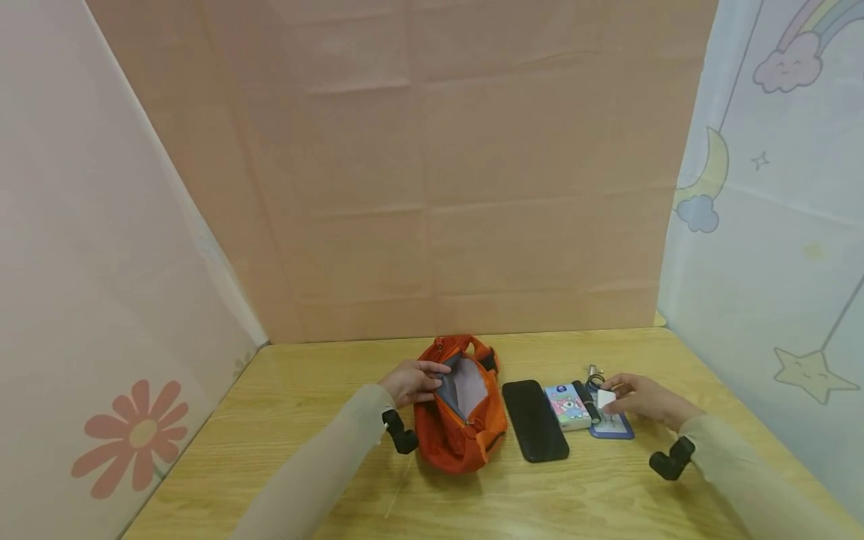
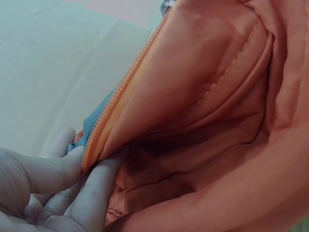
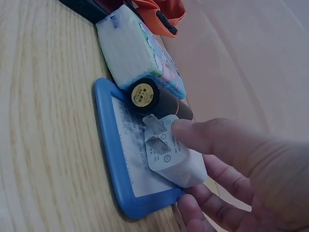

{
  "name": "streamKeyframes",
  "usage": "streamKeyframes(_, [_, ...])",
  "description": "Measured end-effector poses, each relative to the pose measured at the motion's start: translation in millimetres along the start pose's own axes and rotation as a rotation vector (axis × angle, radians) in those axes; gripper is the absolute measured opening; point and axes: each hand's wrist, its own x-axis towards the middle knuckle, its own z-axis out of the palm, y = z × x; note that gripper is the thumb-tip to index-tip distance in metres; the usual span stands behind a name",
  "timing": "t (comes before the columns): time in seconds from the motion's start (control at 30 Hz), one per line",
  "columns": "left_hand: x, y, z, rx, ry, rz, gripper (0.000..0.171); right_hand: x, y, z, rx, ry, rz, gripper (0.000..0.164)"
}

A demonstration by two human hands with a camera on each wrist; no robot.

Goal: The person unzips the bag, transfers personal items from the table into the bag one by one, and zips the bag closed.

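An orange bag (image 1: 462, 452) sits with its zipped mouth open, showing a grey lining (image 1: 470, 384). My left hand (image 1: 407, 381) pinches the zipper edge (image 2: 116, 108) of the bag between thumb and fingers. In my right hand (image 1: 651, 399) is a white plug charger (image 3: 176, 152), its two metal prongs facing the right wrist camera. The charger is held over a blue-framed card holder (image 3: 116, 145), partly hiding it; whether they touch I cannot tell. Beside it a dark cylinder (image 3: 145, 95) with a yellow end label leans against a cartoon-printed tissue pack (image 3: 128, 46).
Between the bag and the tissue pack lies a black phone (image 1: 535, 420). A small metal item (image 1: 594, 370) with a dark ring is behind the card holder. The wooden table (image 1: 324, 420) meets a tan backdrop (image 1: 432, 187) and printed side sheets.
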Motion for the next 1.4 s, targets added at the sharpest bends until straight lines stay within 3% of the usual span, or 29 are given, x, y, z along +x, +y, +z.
streamKeyframes(0.33, [-0.2, 0.7, -0.1, 0.008, 0.008, -0.002, 0.035, -3.4, -4.9, 0.4, -0.062, 0.076, -0.037, 0.052])
streamKeyframes(0.5, [-0.4, -0.6, -0.1, 0.011, 0.01, -0.004, 0.036, -3.5, -6.8, 1.8, -0.08, 0.111, -0.011, 0.053])
streamKeyframes(0.87, [-1.0, -0.6, 0.0, 0.01, 0.005, 0.001, 0.036, -3.7, 4.1, -1.7, -0.026, 0.094, -0.019, 0.064])
streamKeyframes(1.17, [0.5, 1.2, -0.2, 0.005, 0.007, -0.011, 0.035, -4.4, 13.1, -6.3, 0.189, 0.027, -0.065, 0.07])
streamKeyframes(1.4, [2.2, -0.7, -0.3, 0.007, 0.003, -0.006, 0.036, -2.8, -5.1, -1.6, 0.373, -0.035, -0.136, 0.069])
